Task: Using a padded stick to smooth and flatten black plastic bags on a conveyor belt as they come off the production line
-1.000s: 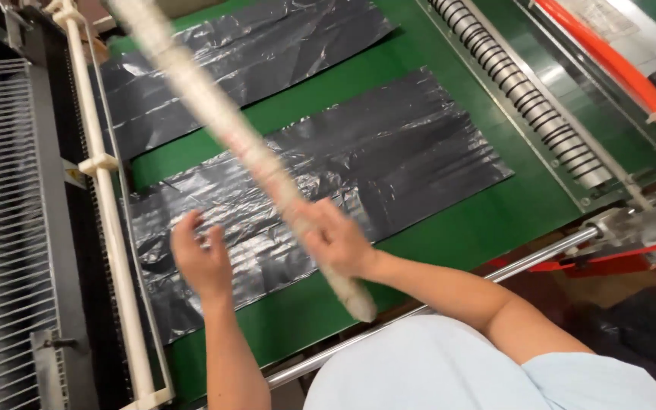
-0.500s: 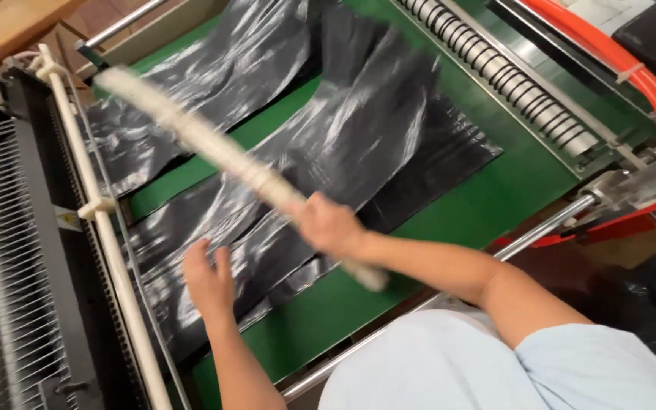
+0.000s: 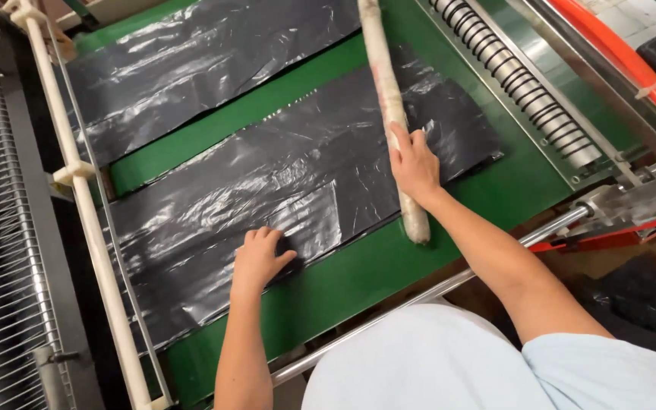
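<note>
1. A long pale stick is pressed flat by the right hand across the near stack of black plastic bags. The fingers are laid over the stick, more a press than a full grip as far as can be told.
2. The left hand is spread open, palm down, on the same stack, nearer its front edge and well left of the stick.
3. A second stack of black bags lies behind the near stack, with a strip of the green belt showing between them.
4. A row of metal rollers sits to the right of the near stack.
5. Risk, pretty much: the film looks slick and wrinkly, so layers could get dragged out of line if the stick is slid while pressed.
6. If the left palm gets lifted early, the stack's edge could probably bunch or skid on the belt.
</note>
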